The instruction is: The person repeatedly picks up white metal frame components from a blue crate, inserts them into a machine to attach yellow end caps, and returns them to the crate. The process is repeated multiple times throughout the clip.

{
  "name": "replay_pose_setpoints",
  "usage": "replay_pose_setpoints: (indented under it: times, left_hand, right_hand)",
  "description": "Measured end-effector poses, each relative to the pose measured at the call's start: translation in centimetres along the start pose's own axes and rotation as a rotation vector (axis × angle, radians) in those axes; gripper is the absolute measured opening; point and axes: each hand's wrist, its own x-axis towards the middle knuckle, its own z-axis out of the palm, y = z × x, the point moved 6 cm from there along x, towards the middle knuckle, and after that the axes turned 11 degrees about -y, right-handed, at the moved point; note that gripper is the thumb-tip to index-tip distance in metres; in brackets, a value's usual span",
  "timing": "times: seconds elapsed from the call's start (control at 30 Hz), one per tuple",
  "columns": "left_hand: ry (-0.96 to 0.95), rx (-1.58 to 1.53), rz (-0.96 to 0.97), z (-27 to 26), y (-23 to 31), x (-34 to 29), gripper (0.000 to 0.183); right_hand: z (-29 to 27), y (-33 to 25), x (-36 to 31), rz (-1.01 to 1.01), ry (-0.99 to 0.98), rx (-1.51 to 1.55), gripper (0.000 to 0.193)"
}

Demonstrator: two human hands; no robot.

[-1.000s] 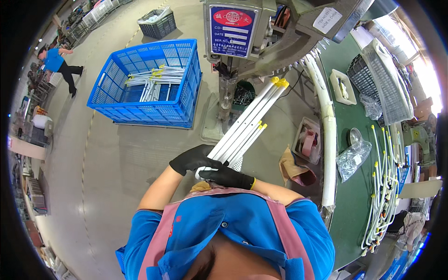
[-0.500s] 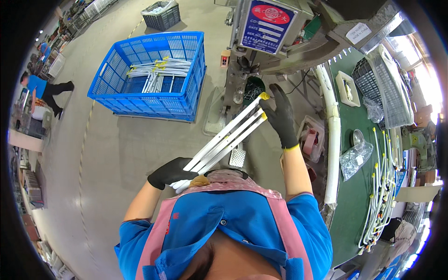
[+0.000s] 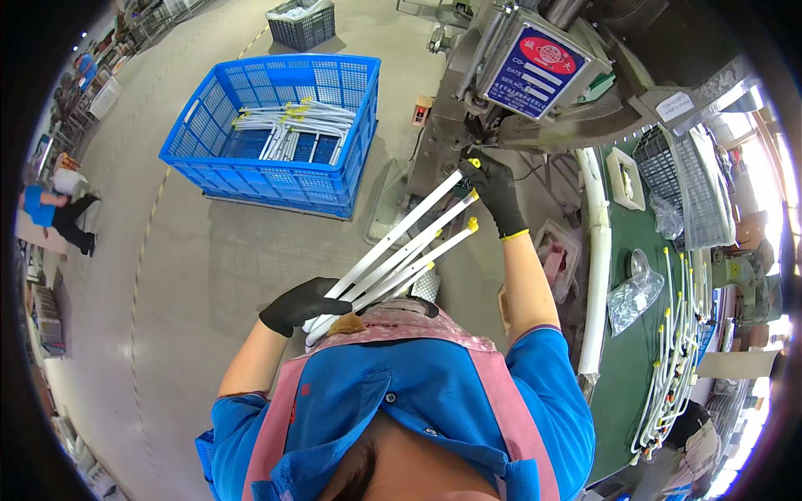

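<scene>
Several slim white tubes point(image 3: 403, 239) with yellow end caps lie slantwise in front of me, their far ends fanned apart. My left hand point(image 3: 302, 306), in a black glove, is closed round their near ends at my waist. My right hand point(image 3: 496, 199), gloved in black too, has its fingers bent round the capped far end of the uppermost tube. One finger crosses that tube just below its yellow cap. Right above this hand is the working head of a grey machine point(image 3: 576, 50) with a blue plate on it; the fingertips partly blend into its dark parts.
A blue plastic crate point(image 3: 276, 179) with more white tubes stands ahead to the left, a dark basket point(image 3: 302, 32) behind it. The green bench point(image 3: 614, 367) at right bears bent white tubes point(image 3: 672, 359), a plastic bag point(image 3: 637, 296) and a tray point(image 3: 625, 179). Far left, a person point(image 3: 58, 219) bends.
My right hand has gone from beside the tubes to the uppermost tube's end, its fingers now bent in. The far ends have spread apart. My left hand keeps its hold.
</scene>
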Motion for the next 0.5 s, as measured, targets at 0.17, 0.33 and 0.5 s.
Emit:
replay_pose_setpoints:
  times: [0.17, 0.33, 0.5]
  left_hand:
    - [0.018, -0.042, -0.007, -1.0, -1.4, 1.0, 0.044]
    - [-0.019, -0.100, -0.045, -2.1, -2.1, 1.5, 0.044]
    - [-0.040, -0.171, -0.100, -2.2, 0.0, -0.2, 0.041]
  right_hand:
    - [-0.2, -0.7, 0.9, 0.023, -0.070, -0.227, 0.030]
    - [-0.1, -1.7, 1.7, -0.160, 0.002, -0.393, 0.029]
    - [1.3, 2.0, 3.6, -0.011, -0.027, -0.278, 0.055]
